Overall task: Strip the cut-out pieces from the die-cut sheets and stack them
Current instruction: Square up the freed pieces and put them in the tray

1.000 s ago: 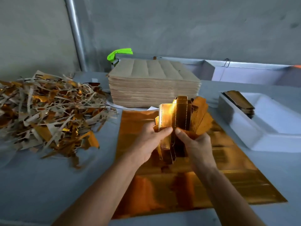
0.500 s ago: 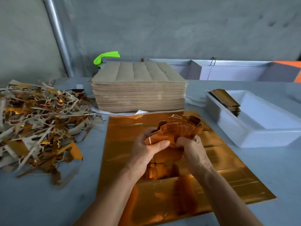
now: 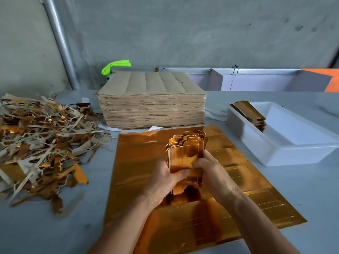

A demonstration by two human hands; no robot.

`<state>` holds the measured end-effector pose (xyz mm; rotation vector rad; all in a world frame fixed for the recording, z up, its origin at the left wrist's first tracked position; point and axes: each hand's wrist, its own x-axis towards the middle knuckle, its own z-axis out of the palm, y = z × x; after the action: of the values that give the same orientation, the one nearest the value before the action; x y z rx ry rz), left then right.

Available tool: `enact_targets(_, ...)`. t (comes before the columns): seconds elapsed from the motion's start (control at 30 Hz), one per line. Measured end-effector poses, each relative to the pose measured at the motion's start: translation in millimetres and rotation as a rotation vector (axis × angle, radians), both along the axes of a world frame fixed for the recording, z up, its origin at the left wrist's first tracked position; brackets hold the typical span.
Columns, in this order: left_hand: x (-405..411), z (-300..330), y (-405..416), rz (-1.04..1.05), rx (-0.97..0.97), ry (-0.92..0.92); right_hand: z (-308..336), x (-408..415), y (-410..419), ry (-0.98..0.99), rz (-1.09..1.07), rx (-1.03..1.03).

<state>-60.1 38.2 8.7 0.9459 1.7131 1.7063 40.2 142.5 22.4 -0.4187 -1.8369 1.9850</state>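
Head view: bundle of gold cut-out pieces (image 3: pixel 186 153) held upright between both hands, above the gold die-cut sheet (image 3: pixel 183 208) lying flat on the grey table (image 3: pixel 55 231). Pieces are fanned a bit at the top, edges stepped, perforation lines visible on the front one. Left hand (image 3: pixel 163 182) grips the bundle's lower left side, thumb across the front face, fingers curled behind. Right hand (image 3: pixel 211 173) grips the right side, fingers wrapped round the edge, thumb on the front near the left thumb. Bundle's lower end is tucked betw. the palms, partly hidden.

Behind the sheet, touching its far edge or just beside it (can't tell which): tall stack of brown sheets (image 3: pixel 152 105), plain side up w/ lengthwise creases. Right of the sheet, a white tray (image 3: pixel 256 149); inside, leaning against its left wall, a stack of more gold pieces (image 3: pixel 251 114). Left side of table: big loose heap of scrap strips (image 3: pixel 40 143), gold and grey-brown mixed, some reaching near the sheet's left edge. Bright green item (image 3: pixel 114 66) pokes out behind the brown stack. Metal pipe (image 3: pixel 60 43) runs up the concrete wall at back left.
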Motion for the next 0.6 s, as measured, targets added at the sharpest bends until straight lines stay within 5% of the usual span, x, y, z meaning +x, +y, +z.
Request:
enact_targets(0.3, -0.3, 0.6, -1.7, 0.049, -0.200, 0.047, -11.7, 2.4, -25.1, -0.004, -0.192, -0.001)
enact_targets(0.6, -6.0, -1.6, -1.8, 0.116, -0.160, 0.011, -2.4, -2.5, -24.2, 0.045, -0.193, 0.128)
